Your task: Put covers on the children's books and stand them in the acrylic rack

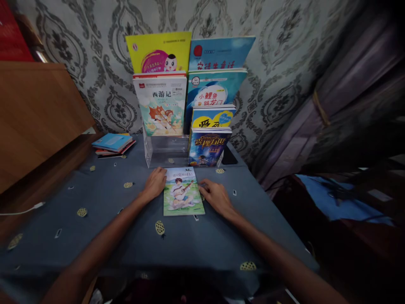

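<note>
You have the paperback with the guitar player on its cover (183, 194) lying flat and face up on the patterned surface (107, 236), directly in front of the clear rack (147, 154). Your left hand (155, 183) is at its upper left edge with the fingers bent; whether they pinch the cover or just rest on it, you cannot tell from here. Your right hand (217, 196) lies just beside the right edge, its fingers loosely curled and a little apart, closed on nothing; contact with the edge is unclear. Judging by how things lie, the work looks part done. In the rack's left column stand a yellow book (136, 59) and, in front of it, a white-topped book (163, 107); in the right column you have a blue book (221, 52) at the back, then a teal book (234, 84), a blue-and-yellow book (213, 116) and a dark blue book (207, 147) at the front. Outside the rack are the paperback between your hands and, to the far left, a low pile of books (112, 142); whether that pile belongs to what is left, the view does not show.
</note>
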Motion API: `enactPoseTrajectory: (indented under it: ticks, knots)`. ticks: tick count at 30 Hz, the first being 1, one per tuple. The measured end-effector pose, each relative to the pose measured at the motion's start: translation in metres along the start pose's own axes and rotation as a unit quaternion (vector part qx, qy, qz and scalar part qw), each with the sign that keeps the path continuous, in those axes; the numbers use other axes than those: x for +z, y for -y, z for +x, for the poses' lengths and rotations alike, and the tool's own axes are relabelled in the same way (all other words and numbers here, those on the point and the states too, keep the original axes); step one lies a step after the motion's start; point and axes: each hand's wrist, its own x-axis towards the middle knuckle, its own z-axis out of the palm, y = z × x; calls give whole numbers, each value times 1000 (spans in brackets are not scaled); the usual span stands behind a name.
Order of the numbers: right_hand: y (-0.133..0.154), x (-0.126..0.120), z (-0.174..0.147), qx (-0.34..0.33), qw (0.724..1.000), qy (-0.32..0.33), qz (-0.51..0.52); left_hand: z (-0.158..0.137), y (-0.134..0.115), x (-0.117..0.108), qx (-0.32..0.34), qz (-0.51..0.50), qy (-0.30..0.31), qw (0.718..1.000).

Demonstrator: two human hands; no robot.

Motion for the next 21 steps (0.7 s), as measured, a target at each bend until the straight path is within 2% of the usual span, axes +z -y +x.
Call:
enactPoseTrajectory:
  ticks: [5, 9, 12, 16, 21]
  knots:
    - [11, 10, 24, -75, 997, -17, -21, 3, -3, 7, 9, 56, -8, 998]
    - [25, 30, 50, -171, 985, 22, -23, -1, -4, 10, 17, 80, -12, 997]
    - [32, 46, 67, -216, 974, 57, -28, -3, -3, 11, 22, 91, -13, 996]
    - [24, 55, 78, -223, 972, 67, -38, -2, -1, 12, 23, 104, -16, 994]
    - [-15, 44, 80, -177, 983, 38, -36, -1, -1, 12, 20, 115, -12, 993]
